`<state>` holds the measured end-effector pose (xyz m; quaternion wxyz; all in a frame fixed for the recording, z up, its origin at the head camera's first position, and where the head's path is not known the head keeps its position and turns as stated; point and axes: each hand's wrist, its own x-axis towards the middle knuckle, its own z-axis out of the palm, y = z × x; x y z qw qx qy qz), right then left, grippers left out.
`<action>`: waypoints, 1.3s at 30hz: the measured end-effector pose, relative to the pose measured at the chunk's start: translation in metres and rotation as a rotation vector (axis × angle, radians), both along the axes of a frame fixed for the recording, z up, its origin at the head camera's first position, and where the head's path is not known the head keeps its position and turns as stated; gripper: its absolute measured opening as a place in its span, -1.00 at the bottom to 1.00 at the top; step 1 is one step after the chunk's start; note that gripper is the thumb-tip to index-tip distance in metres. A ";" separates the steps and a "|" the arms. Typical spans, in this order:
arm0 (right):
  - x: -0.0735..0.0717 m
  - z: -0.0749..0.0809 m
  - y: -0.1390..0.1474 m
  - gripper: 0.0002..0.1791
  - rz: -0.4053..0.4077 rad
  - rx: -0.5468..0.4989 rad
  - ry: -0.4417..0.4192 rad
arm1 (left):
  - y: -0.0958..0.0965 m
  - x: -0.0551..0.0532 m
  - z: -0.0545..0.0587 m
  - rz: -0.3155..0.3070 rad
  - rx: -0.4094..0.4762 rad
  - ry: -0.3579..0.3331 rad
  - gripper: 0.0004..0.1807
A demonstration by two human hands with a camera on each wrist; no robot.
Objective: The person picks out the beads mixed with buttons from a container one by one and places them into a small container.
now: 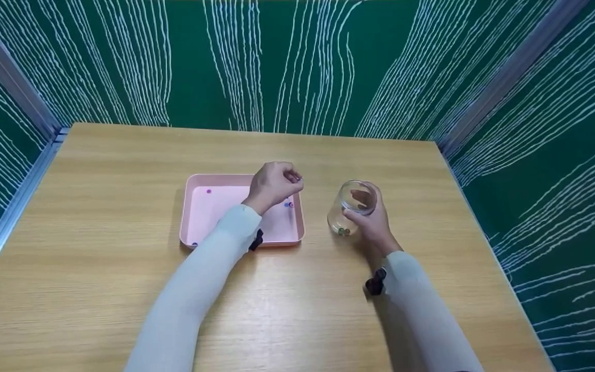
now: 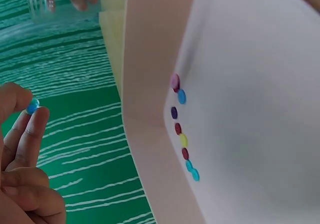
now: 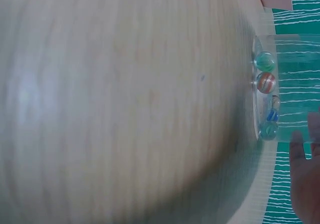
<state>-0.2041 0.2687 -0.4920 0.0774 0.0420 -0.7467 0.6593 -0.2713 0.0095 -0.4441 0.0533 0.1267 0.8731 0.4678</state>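
My left hand [image 1: 272, 187] is raised over the right part of the pink tray [image 1: 186, 212]. Between its thumb and fingertips it pinches a clear blue glass marble [image 2: 33, 106]. Small round coloured pieces, pink, blue, yellow and dark red [image 2: 183, 140], lie along the foot of the tray's wall. To the right of the tray, my right hand [image 1: 374, 223] grips a clear glass jar [image 1: 338, 211] around its side. Several marbles rest at the jar's bottom, among them a red-and-white swirled marble [image 3: 266, 83] and a green marble [image 3: 265, 61].
Everything stands on a wooden table [image 1: 297, 310]. Green panels with white wavy lines [image 1: 302, 67] rise behind it and at both sides, joined by metal posts [image 1: 514, 67]. A strip of table separates tray and jar.
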 end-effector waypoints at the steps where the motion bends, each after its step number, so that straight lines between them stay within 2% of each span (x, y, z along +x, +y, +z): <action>1: 0.000 0.000 0.000 -0.15 0.003 0.009 0.003 | 0.001 0.001 0.001 -0.002 0.000 0.007 -0.90; 7: 0.000 0.000 -0.001 -0.15 0.011 0.021 0.036 | 0.004 0.007 0.005 -0.011 -0.008 0.055 -0.89; 21: 0.000 -0.002 -0.002 -0.17 -0.002 0.005 0.036 | 0.017 0.017 0.006 -0.022 0.061 0.073 -0.89; 29: 0.000 -0.002 -0.001 -0.16 -0.002 -0.007 0.023 | 0.031 0.029 0.006 -0.058 0.099 0.047 -0.87; 34: 0.000 -0.001 0.000 -0.15 0.014 -0.007 0.023 | 0.041 0.036 0.007 -0.072 0.131 0.105 -0.86; 39: -0.001 -0.001 -0.001 -0.13 0.013 -0.023 0.014 | 0.051 0.041 0.004 -0.062 0.150 0.109 -0.85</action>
